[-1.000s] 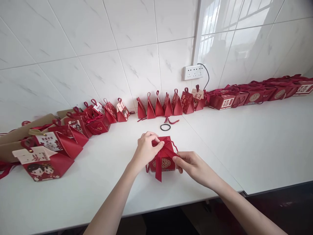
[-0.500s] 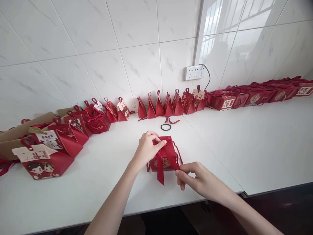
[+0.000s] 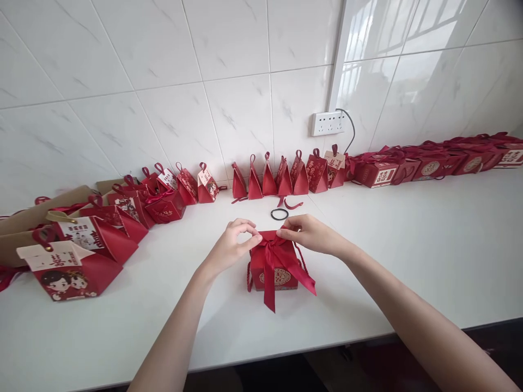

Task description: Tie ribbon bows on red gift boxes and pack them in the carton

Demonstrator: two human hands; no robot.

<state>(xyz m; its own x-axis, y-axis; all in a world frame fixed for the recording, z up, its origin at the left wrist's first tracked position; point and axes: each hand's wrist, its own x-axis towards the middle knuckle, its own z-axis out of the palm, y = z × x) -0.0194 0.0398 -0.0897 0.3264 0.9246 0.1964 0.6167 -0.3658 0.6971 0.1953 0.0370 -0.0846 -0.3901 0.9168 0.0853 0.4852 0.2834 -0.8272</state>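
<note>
A small red gift box (image 3: 256, 269) with a round gold emblem stands upright on the white table in front of me. A red satin ribbon (image 3: 268, 280) is tied in a bow across its top, and two loose tails hang down the front. My left hand (image 3: 235, 247) pinches at the left of the bow, thumb and finger curled into a ring. At the bow's right side, my right hand (image 3: 312, 234) has its thumb and fingertips closed on the ribbon. Twisted red cord handles (image 3: 249, 276) droop at both sides of the box.
A black ring-shaped band (image 3: 279, 214) lies just behind the box. Several peaked red boxes (image 3: 269, 182) line the tiled wall. More boxes (image 3: 90, 275) crowd the left, and ribboned ones (image 3: 373, 173) run along the right. A socket strip (image 3: 328, 124) is on the wall.
My right hand has let go of the right ribbon tail and moved up to the bow on the box top. My left hand has shifted slightly left. The right tail now hangs free.
</note>
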